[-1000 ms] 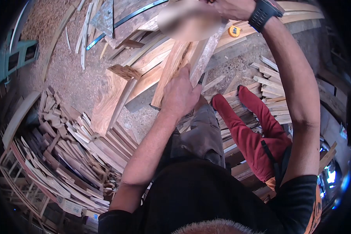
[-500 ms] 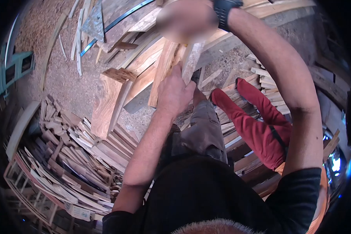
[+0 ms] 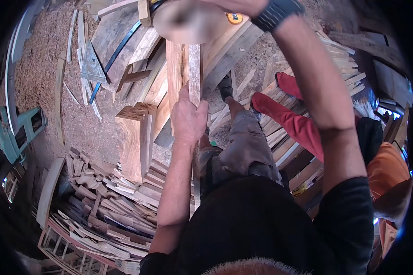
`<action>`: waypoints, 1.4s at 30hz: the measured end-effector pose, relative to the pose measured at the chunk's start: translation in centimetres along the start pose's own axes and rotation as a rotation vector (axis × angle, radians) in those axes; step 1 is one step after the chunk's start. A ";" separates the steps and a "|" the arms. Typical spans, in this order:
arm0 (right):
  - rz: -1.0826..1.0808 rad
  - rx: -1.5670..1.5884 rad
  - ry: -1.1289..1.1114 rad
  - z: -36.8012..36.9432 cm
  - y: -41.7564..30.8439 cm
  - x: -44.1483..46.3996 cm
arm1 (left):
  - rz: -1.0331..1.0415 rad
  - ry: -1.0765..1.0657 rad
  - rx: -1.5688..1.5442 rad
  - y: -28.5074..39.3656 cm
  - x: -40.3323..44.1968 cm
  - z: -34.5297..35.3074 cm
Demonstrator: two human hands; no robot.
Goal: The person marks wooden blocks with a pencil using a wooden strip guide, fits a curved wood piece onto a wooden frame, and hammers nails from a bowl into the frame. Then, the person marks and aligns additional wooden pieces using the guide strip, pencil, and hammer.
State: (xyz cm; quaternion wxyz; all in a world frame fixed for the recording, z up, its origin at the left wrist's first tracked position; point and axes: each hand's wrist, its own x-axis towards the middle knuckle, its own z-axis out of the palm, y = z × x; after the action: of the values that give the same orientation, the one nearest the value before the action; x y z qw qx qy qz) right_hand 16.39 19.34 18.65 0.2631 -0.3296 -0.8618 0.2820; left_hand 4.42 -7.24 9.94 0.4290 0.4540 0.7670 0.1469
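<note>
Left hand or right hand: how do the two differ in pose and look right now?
The left hand shows its back plainly, while the right hand is at the top edge, its fingers hidden.
The left hand grips the narrow pale board; what the right hand holds can't be told.
The left wrist is bare; the right wears a black watch.
Neither shows a glove.

Fisheye-curved edges, dark corners, blurred patch up top
</note>
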 end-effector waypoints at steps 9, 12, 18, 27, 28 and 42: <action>0.419 0.374 0.562 4.1 1.7 -15.5 | 0.055 0.025 -0.049 -0.1 -0.1 0.0; 0.687 0.493 0.515 7.6 1.8 -17.1 | 0.042 0.024 -0.055 -0.1 -0.1 -0.1; 0.692 0.390 0.527 10.2 1.6 -17.3 | 0.055 0.038 -0.045 -0.1 -0.1 0.0; 1.059 0.920 0.392 12.3 -0.1 -20.1 | 0.023 0.079 0.009 0.7 -0.6 -0.2; 1.051 0.922 0.382 12.7 -0.5 -20.6 | 0.007 0.072 0.018 0.8 -0.8 -0.2; 1.172 1.725 0.654 19.1 -5.9 -27.0 | 0.239 -0.037 -0.124 1.7 -8.0 1.2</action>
State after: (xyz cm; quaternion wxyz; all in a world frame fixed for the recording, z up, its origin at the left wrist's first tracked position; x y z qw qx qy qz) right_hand 19.07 -9.65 1.88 0.4467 -0.4524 0.0282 0.7714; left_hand 8.06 -13.08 14.43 0.4500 0.5174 0.6887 0.2356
